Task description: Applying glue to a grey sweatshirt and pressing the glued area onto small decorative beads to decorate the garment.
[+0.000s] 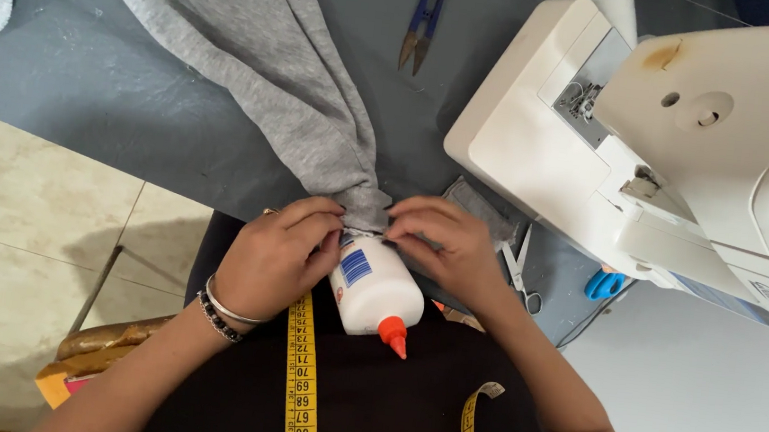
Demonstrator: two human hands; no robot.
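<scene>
yellow tape measure [301, 379] draped over dark lap | white glue bottle [375, 288], orange cap, lying just beneath hands | left hand [278, 254] and right hand [444, 241] both pinched shut on bunched end of grey fabric [268, 51] at table edge | beyond: scissors [520, 270], white sewing machine [677, 152], thread snips [427, 16]

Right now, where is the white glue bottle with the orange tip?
In the head view the glue bottle lies low at centre, on the person's lap between the left hand and right hand, just below the bunched grey fabric, beside the yellow tape measure.
</scene>
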